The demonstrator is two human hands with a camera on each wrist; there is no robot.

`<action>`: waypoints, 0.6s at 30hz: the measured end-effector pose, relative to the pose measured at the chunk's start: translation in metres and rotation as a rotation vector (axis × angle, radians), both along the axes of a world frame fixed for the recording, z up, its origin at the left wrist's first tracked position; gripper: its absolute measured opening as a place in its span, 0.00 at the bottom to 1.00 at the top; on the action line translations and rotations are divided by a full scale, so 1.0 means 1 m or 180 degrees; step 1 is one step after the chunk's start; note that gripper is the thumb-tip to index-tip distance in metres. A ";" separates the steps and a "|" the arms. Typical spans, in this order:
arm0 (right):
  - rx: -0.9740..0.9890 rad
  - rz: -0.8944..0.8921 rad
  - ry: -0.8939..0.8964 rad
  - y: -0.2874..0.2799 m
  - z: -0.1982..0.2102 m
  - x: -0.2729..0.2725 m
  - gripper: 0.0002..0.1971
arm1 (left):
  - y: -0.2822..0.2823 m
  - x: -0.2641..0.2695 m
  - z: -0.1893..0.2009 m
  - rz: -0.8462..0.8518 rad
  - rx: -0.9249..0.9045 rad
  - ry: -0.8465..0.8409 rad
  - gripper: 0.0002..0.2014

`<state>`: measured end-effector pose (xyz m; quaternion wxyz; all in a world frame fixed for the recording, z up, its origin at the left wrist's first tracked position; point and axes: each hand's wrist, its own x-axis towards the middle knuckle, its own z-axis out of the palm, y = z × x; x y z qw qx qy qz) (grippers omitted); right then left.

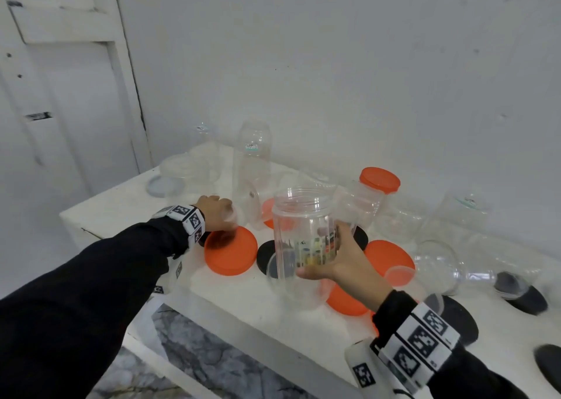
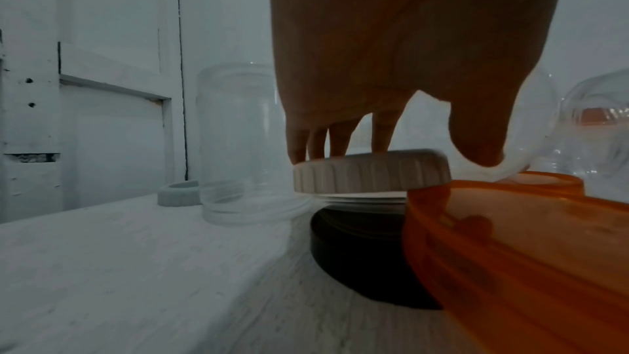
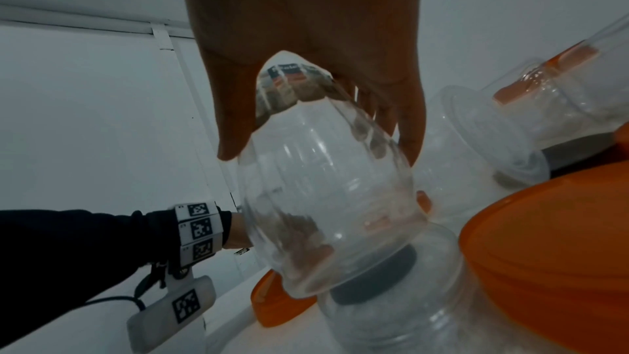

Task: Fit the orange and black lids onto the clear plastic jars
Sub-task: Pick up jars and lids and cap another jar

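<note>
Right hand fingers: the right hand [image 1: 344, 262] wraps a clear jar [image 1: 303, 234], thumb [image 3: 235, 117] on one side and the other fingers [image 3: 413, 128] curled round the far side, seen through the plastic.
Held jar: upright, open mouth up, lifted above the tabletop [image 1: 243, 295]; no lid on it.
Jar label: a band of small coloured squares with tiny print runs round its lower body; the writing is too blurred to read.
Left hand fingers: the left hand [image 1: 217, 210] reaches down onto a white ribbed lid [image 2: 371, 171], fingertips [image 2: 340, 139] along its far rim and the thumb [image 2: 480, 141] at the near side, pinching it.
White lid: held tilted just over a black lid [image 2: 354, 257] lying flat on the tabletop.
Nearest orange lid: a large orange lid [image 1: 230, 251] lies flat just beside the left hand.
Other lids: more orange lids [image 1: 390, 259] and black lids [image 1: 458, 319] lie scattered on the tabletop near the right wrist.
Capped jar: one clear jar with an orange lid [image 1: 379, 179] on it stands behind the held jar, tilted.
Tall jar: an upright clear jar [image 1: 253, 159] at the back carries a small white sticker with green and red print, unreadable.
Wristbands: both wrists wear white bands with black square-pattern markers.
</note>
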<state>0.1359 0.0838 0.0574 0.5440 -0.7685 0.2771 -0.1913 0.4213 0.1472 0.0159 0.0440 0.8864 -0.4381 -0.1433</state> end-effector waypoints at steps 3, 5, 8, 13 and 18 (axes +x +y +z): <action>0.0079 -0.0074 0.0035 0.002 -0.001 0.000 0.41 | -0.002 0.002 0.001 -0.0004 0.0055 -0.0215 0.34; 0.0166 -0.0076 0.0061 0.002 -0.003 -0.002 0.40 | -0.001 0.003 0.002 0.0004 0.0032 -0.0202 0.35; 0.0277 -0.0064 0.0068 0.004 -0.006 -0.008 0.38 | 0.002 0.001 0.005 -0.0009 -0.0125 -0.0108 0.35; 0.0340 -0.0065 0.0062 0.004 -0.013 -0.017 0.43 | 0.022 -0.009 0.019 0.0048 -0.0498 -0.0056 0.33; 0.0385 -0.0054 0.0100 0.000 -0.021 -0.030 0.45 | 0.044 -0.040 0.032 -0.0073 -0.1042 0.0202 0.39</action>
